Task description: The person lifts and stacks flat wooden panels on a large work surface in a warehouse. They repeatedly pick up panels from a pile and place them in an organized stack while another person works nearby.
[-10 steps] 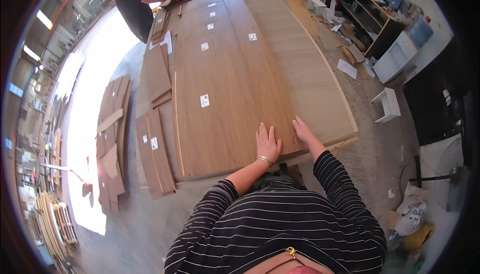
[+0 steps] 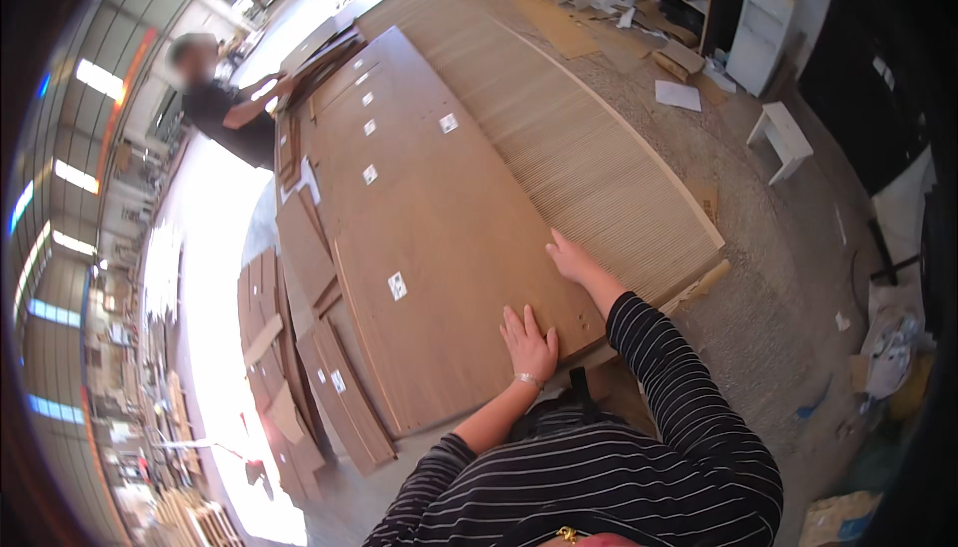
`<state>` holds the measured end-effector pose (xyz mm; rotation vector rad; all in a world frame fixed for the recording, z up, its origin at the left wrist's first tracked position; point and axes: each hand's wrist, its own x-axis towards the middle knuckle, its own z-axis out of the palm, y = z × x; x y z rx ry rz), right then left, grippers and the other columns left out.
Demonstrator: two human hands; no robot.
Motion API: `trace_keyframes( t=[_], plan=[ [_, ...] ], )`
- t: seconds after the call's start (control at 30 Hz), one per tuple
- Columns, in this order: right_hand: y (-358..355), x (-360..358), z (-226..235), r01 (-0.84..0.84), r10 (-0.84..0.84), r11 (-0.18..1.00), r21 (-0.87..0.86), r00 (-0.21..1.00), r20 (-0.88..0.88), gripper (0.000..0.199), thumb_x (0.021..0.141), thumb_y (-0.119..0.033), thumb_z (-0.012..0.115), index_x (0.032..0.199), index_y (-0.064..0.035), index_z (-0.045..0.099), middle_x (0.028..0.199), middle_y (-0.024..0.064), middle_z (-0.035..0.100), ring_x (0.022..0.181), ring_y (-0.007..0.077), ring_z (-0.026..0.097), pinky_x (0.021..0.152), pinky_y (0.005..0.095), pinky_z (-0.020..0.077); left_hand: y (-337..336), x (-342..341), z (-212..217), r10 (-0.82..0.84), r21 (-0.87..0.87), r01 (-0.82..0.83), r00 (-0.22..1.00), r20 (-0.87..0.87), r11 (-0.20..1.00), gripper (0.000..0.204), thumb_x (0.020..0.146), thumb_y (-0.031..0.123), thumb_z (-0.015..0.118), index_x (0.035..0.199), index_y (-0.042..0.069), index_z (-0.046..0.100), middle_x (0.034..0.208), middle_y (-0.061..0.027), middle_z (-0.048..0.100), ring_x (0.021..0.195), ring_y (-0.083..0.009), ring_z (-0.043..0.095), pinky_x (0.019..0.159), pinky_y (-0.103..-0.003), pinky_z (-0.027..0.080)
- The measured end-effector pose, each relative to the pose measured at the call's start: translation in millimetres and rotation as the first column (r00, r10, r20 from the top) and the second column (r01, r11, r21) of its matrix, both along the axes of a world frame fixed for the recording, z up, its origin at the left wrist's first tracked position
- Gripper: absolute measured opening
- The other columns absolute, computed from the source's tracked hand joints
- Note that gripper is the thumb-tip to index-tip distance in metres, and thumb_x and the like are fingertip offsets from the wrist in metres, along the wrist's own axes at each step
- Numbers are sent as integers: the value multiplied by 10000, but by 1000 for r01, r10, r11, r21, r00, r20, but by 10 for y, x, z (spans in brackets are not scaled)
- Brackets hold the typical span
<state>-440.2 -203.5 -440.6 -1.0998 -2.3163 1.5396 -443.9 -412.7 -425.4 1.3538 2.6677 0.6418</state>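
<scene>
1. Head view: a person in a striped top stands at the near end of a ribbed tan worktop [image 2: 619, 183], both hands on a large brown panel [image 2: 449, 238] lying flat along the worktop's left part.
2. The left hand [image 2: 531, 347] rests palm down near the panel's near end, fingers spread, its grip released; the flat placing suggests steadying rather than lifting.
3. The right hand [image 2: 577, 258] lies on the panel's long right edge, perhaps to guide it or keep it in line; whether that grip is clenched around the edge, one cannot tell.
4. Narrow boards [image 2: 351, 409] lie beside the panel's left edge, seemingly set aside to leave its face uncovered. A co-worker [image 2: 235, 128] leans in at the far left, arms toward dark boards [image 2: 324, 63].
5. By count: one large panel surface, possibly of several pieces, with seven white labels discernible, the farthest tiny; two labels on the narrow boards; one bracelet [image 2: 529, 379] on the left wrist.
6. Beyond the worktop: one stack of brown boards [image 2: 261, 282] at left, two cardboard scraps [image 2: 262, 339] on top; two white stools [image 2: 783, 143] at right.
</scene>
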Motion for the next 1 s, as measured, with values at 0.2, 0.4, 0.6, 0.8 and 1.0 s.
trace_keyframes(
  t=[0.2,0.4,0.6,0.8,1.0],
  plan=[
    [89,-351,16,46,-52,998,-52,991,-124,500,884,-247,412,1292,9,279,1213,269,425,1079,385,463,911,390,380,-69,-24,84,-39,-72,43,998,55,997,636,794,216,506,1305,-33,219,1348,-347,80,1232,-487,157,1022,-523,133],
    [74,-319,98,36,-51,995,-96,986,-157,502,881,-215,417,1289,28,256,1197,279,431,1069,389,465,900,400,392,-49,17,139,-41,-128,52,995,86,990,659,772,205,530,1291,-58,220,1335,-367,65,1215,-523,137,1011,-541,139],
    [70,-370,-39,86,-96,995,-57,973,-208,495,882,-221,413,1285,29,267,1208,270,428,1097,383,446,927,390,370,41,11,185,-23,-167,40,995,100,985,655,771,219,537,1282,-57,235,1331,-371,71,1217,-519,137,1011,-535,146],
    [42,-359,28,90,-104,993,-74,972,-210,478,883,-225,404,1287,6,292,1210,258,436,1103,382,442,928,388,365,-21,-20,176,-37,-136,46,997,70,990,655,772,238,545,1283,-43,245,1320,-376,102,1217,-512,150,1009,-536,151],
    [67,-357,72,66,-75,995,-70,990,-123,481,883,-236,397,1299,-18,293,1203,261,442,1103,374,448,922,389,365,-69,-72,90,-56,-115,59,998,29,992,670,770,261,553,1282,-39,242,1322,-368,107,1211,-511,162,1001,-550,167]
  ],
)
